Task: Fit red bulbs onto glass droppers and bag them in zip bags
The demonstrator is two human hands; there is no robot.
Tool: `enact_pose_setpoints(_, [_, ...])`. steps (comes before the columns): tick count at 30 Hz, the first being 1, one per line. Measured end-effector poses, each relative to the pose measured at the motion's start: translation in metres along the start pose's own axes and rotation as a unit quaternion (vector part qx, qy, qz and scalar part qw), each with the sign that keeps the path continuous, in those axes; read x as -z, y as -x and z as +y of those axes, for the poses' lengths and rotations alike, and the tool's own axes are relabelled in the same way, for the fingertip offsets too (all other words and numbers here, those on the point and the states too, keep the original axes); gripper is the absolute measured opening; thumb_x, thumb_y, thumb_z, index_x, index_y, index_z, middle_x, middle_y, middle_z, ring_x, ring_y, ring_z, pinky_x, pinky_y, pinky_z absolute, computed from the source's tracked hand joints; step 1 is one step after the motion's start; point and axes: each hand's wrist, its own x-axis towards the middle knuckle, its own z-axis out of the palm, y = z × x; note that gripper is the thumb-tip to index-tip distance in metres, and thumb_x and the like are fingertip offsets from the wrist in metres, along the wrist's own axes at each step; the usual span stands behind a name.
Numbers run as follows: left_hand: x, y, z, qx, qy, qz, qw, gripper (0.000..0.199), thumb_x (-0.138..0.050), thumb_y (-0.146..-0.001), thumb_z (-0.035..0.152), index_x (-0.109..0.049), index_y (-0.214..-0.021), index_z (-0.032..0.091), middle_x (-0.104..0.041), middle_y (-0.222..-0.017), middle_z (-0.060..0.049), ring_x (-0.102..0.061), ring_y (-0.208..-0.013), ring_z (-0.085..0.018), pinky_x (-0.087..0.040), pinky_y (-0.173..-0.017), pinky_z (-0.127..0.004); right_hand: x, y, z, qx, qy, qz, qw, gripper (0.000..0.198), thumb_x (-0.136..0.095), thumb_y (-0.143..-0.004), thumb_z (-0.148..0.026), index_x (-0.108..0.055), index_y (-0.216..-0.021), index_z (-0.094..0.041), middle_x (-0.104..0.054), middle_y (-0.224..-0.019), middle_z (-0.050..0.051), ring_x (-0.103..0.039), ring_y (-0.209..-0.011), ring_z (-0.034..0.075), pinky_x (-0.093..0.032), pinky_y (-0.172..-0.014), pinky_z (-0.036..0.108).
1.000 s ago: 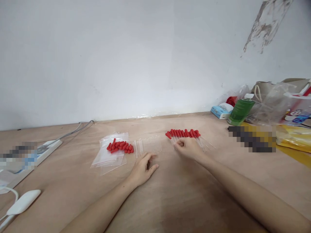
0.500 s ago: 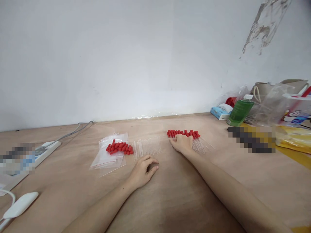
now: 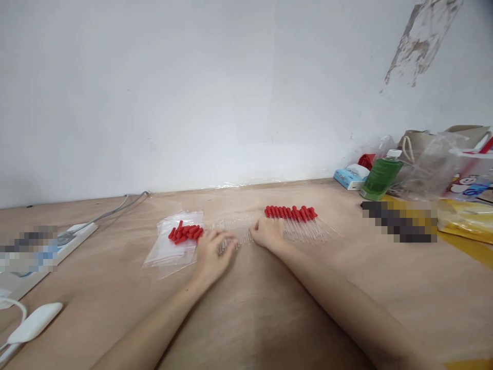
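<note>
Reaching over the left part of a row of thin clear tubes (image 3: pixel 242 229), my left hand (image 3: pixel 211 254) has its thumb and fingers apart. Beside it, several red rubber bulbs (image 3: pixel 185 233) are heaped on clear zip bags (image 3: pixel 165 252). At the row's right end is my right hand (image 3: pixel 267 233), its fingers curled together and pointing left; whatever they may hold is hidden. Right of that hand, droppers with red bulbs (image 3: pixel 295 213) lie side by side, bulbs toward the wall and clear stems toward me.
A power strip (image 3: pixel 79 239) with a grey cable and a white plug-like piece (image 3: pixel 36 322) lie on the left. At the back right stand a tissue pack (image 3: pixel 348 178), a green bottle (image 3: pixel 383 177) and plastic bags (image 3: pixel 423 164). The wooden table (image 3: pixel 246 318) meets a white wall.
My right hand has moved left from the capped droppers to the clear tubes. My left hand has gone forward and left, over the tubes and close to the loose red bulbs.
</note>
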Motion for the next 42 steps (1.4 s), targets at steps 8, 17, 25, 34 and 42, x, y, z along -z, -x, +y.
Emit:
enact_pose_setpoints(8, [0.041, -0.033, -0.097, 0.202, -0.149, -0.051, 0.967, 0.057, -0.046, -0.073, 0.06, -0.051, -0.119, 0.027, -0.044, -0.121, -0.011, -0.041, -0.114, -0.031, -0.032, -0.093, -0.044, 0.002, -0.01, -0.002, -0.017, 0.015, -0.017, 1.0, 0.029, -0.043, -0.077, -0.032, -0.066, -0.08, -0.014, -0.066, -0.08, 0.014, -0.061, -0.077, 0.026, -0.028, -0.075, 0.039])
enact_pose_setpoints(17, [0.011, -0.022, -0.085, 0.142, -0.097, -0.058, 0.983, 0.056, -0.047, -0.07, 0.064, -0.057, -0.108, 0.023, -0.054, -0.106, -0.007, -0.052, -0.101, -0.024, -0.037, -0.09, -0.036, 0.003, -0.007, 0.006, -0.012, 0.026, -0.013, 1.0, 0.03, -0.041, -0.079, -0.031, -0.066, -0.079, -0.015, -0.067, -0.079, 0.014, -0.06, -0.076, 0.025, -0.027, -0.077, 0.039])
enact_pose_setpoints(25, [-0.015, -0.034, -0.054, 0.118, -0.072, -0.062, 0.988, 0.054, -0.048, -0.069, 0.065, -0.059, -0.103, 0.024, -0.055, -0.104, -0.006, -0.052, -0.1, -0.023, -0.035, -0.092, -0.036, 0.009, -0.002, 0.028, -0.032, 0.036, 0.001, 0.999, 0.03, -0.04, -0.078, -0.029, -0.066, -0.077, -0.014, -0.067, -0.078, 0.013, -0.059, -0.074, 0.023, -0.026, -0.076, 0.037])
enact_pose_setpoints(34, [0.005, -0.037, -0.045, 0.059, -0.125, -0.019, 0.99, 0.048, -0.048, -0.075, 0.057, -0.057, -0.106, 0.023, -0.051, -0.112, -0.008, -0.044, -0.109, -0.027, -0.03, -0.094, -0.042, 0.015, 0.004, 0.038, -0.007, 0.05, 0.011, 0.999, 0.036, -0.033, -0.083, -0.027, -0.066, -0.076, -0.012, -0.066, -0.082, 0.016, -0.059, -0.079, 0.026, -0.023, -0.076, 0.038])
enact_pose_setpoints(42, [0.003, -0.041, -0.026, -0.146, -0.113, -0.133, 0.974, 0.027, -0.056, -0.075, 0.043, -0.062, -0.092, 0.022, -0.053, -0.108, -0.006, -0.046, -0.102, -0.023, -0.032, -0.09, -0.039, 0.012, -0.002, 0.03, -0.016, 0.039, 0.018, 0.999, 0.039, -0.036, -0.083, -0.041, -0.064, -0.079, -0.014, -0.066, -0.079, 0.013, -0.059, -0.078, 0.025, -0.023, -0.079, 0.04])
